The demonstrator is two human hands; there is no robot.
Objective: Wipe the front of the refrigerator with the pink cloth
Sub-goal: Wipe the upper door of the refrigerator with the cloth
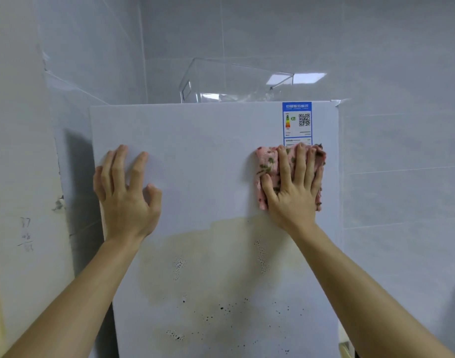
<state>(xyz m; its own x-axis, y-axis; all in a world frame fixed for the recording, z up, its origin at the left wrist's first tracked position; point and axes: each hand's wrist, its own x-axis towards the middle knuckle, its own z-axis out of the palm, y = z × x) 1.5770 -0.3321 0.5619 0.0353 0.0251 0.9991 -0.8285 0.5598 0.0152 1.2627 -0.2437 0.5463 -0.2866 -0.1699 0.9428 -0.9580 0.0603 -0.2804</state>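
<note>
The lower part of the refrigerator (211, 177) is cut off by the bottom edge of the frame, and its left side is partly covered by the left hand (125, 195). The pink cloth (270, 164) lies flat on the white door at the right of centre, and most of it is hidden under the right hand (293, 187); its top edge covers the lowest lines of the blue label (297, 120), whose small print cannot be read. The right fingers (300, 161) are spread and press the cloth against the door, not curled around it. The left fingers (118, 164) are open too, resting bare on the door. A yellowish stain (221, 254) with dark specks fills the lower middle. On top stands a clear plastic container (221, 81); nothing can be made out inside it.
</note>
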